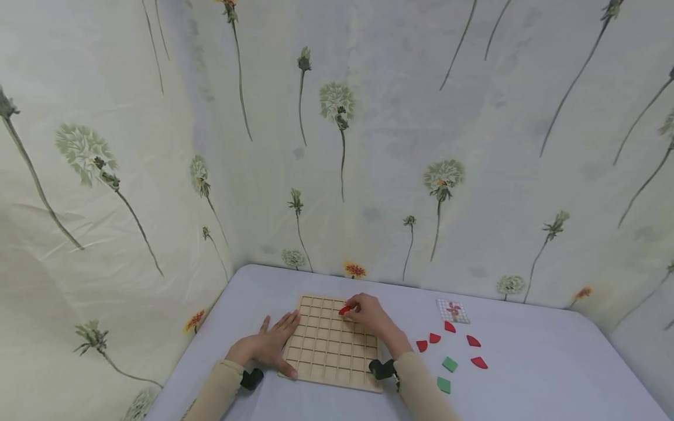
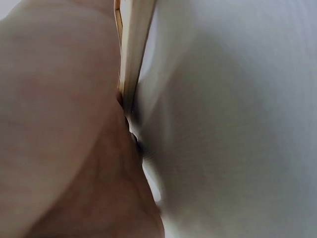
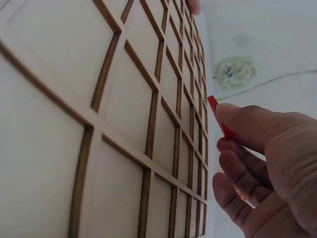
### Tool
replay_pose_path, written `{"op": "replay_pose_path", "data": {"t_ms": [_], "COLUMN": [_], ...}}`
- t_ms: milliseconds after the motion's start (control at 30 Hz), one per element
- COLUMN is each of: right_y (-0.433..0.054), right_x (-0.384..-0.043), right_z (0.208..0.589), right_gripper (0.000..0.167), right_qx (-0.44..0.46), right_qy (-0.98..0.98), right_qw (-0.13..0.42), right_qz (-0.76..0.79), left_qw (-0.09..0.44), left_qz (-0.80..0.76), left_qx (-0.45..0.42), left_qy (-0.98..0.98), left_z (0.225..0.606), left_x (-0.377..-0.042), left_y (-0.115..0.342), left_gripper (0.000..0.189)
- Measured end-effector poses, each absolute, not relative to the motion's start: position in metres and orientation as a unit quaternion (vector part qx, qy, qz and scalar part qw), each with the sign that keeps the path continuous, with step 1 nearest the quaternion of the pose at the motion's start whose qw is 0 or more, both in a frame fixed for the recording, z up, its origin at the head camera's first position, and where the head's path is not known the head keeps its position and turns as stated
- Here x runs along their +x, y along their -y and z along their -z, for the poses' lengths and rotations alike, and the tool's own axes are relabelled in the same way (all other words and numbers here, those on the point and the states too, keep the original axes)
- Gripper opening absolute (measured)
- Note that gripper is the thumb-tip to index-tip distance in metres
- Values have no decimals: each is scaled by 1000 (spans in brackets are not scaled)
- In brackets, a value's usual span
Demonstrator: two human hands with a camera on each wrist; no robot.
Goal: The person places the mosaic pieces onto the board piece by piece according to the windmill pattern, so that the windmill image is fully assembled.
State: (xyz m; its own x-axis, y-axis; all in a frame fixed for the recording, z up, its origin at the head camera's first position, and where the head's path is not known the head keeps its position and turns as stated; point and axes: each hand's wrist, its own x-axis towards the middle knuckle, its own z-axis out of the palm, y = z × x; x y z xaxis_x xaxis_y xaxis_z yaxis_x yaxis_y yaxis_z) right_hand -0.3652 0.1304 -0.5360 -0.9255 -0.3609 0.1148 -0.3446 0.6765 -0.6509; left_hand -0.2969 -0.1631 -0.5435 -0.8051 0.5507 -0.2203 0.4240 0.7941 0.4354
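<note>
A wooden grid board (image 1: 326, 356) with square cells lies on the table. My left hand (image 1: 271, 345) rests along the board's left edge with its fingers spread; the left wrist view shows the board's side edge (image 2: 133, 54) right against the hand. Over the far right part of the board, my right hand (image 1: 368, 316) pinches a red quarter-round tile (image 1: 344, 310) between thumb and fingers. Seen from the right wrist, the red tile (image 3: 221, 118) stands tilted at the fingertips, above the cells.
Right of the board lie several loose red quarter-round tiles (image 1: 434, 338) and two green square tiles, one nearer (image 1: 444, 385) and one farther (image 1: 450, 364). Behind them is a small pattern card (image 1: 452, 310) with a red figure on a grid. A flower-printed curtain (image 1: 379, 175) hangs behind the table.
</note>
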Motion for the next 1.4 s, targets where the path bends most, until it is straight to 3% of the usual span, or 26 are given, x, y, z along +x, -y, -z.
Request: {"op": "replay_pose_path", "data": {"t_ms": [367,1400], "right_y": [-123,-117], "right_x": [-369,-369], "right_z": [544,551], "right_gripper": [16,15], "right_qx": [-230,-238], "right_qy": [-919,-912], "right_qw": [-8,7], "right_qz": [321,333], "left_qw": [171,174], "left_qz": [-185,-177], "left_qx": [260,260], "left_qy": [-932,-933], "left_z": [544,543], "left_x": [-299,-299], "left_y": [162,165], "left_gripper": [135,133]}}
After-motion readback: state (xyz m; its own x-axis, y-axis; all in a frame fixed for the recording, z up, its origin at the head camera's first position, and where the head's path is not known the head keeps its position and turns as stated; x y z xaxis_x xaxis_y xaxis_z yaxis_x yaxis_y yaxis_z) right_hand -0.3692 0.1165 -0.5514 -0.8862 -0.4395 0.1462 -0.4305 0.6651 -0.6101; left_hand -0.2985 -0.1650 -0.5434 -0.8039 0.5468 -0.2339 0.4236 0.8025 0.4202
